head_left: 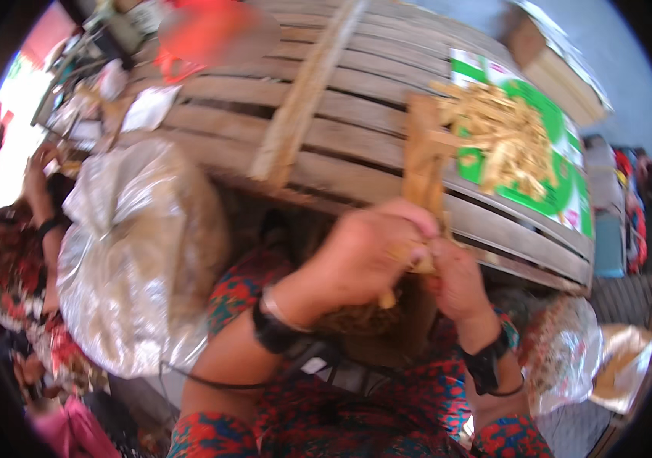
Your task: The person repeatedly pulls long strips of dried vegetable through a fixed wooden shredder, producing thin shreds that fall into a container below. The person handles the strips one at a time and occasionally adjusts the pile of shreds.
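Observation:
Near the table's front edge, my left hand point(371, 248) and my right hand point(457, 278) meet with fingers closed. Between them is a pale yellow strip point(420, 264); its material is unclear and motion smears its outline. Just beyond my fingers a narrow wooden board point(420, 179) lies across the edge, with a short crosspiece on it. A heap of similar yellow strips point(503, 137) rests on a green and white sheet point(566, 164) to the right. Under my hands, between my knees, there is a brown container point(410, 324), partly hidden by my wrists.
The slatted wooden table point(364, 118) carries a long wooden batten point(307, 99). A large filled plastic bag point(139, 252) stands at my left. Clear bags point(562, 351) lie at my right. A cardboard box point(555, 65) is at the far right. Other people point(40, 198) sit at the left.

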The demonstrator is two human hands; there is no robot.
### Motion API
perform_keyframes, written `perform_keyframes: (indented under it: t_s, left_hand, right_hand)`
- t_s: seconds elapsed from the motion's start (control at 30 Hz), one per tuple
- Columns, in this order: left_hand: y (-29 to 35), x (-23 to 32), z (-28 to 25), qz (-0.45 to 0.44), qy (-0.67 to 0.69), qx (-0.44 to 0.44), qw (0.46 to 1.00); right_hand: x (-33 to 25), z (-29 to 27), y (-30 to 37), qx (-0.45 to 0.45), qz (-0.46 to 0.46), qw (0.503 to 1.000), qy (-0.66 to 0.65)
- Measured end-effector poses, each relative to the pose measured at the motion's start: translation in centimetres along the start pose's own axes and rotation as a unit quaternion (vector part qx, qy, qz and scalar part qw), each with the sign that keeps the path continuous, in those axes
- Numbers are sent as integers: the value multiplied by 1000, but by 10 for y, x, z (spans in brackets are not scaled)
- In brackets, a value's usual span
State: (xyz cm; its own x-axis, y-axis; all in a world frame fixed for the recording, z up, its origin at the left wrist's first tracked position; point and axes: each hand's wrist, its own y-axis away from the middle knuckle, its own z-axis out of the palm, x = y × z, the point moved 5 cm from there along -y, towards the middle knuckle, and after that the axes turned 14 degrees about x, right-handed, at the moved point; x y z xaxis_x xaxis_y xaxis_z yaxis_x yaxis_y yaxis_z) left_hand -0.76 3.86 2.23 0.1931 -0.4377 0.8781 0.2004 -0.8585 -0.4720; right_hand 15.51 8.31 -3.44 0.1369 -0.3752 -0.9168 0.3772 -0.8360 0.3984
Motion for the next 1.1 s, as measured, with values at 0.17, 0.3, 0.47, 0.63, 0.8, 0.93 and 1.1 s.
perform_keyframes:
  t_s: [0.17,0.3,0.47,0.63,0.8,0.93,1.1]
  left_hand:
    - [-7,-10,-5,-221,205,160,940]
    - [-5,-12,-7,-228,189,215,931]
    - [-1,-37,-1,-298,143,209,921]
    - [12,-58,32,-487,279,72,825]
    - [10,-58,24,-483,183,144,844]
    - [-1,-66,28,-446,189,173,858]
    - [-11,-98,34,-424,129,198,874]
  right_hand:
    - [-23,-8,-4,-79,6,978,-190]
    - [-28,-14,-4,-37,7,978,-203]
    - [-25,-18,-13,-25,21,979,-201]
    - [-15,-22,-25,24,-13,997,-69]
    - [-12,-30,-29,49,-32,998,-28]
    - [-18,-41,-45,92,-88,992,18]
    - [-25,-41,-73,167,-228,953,113]
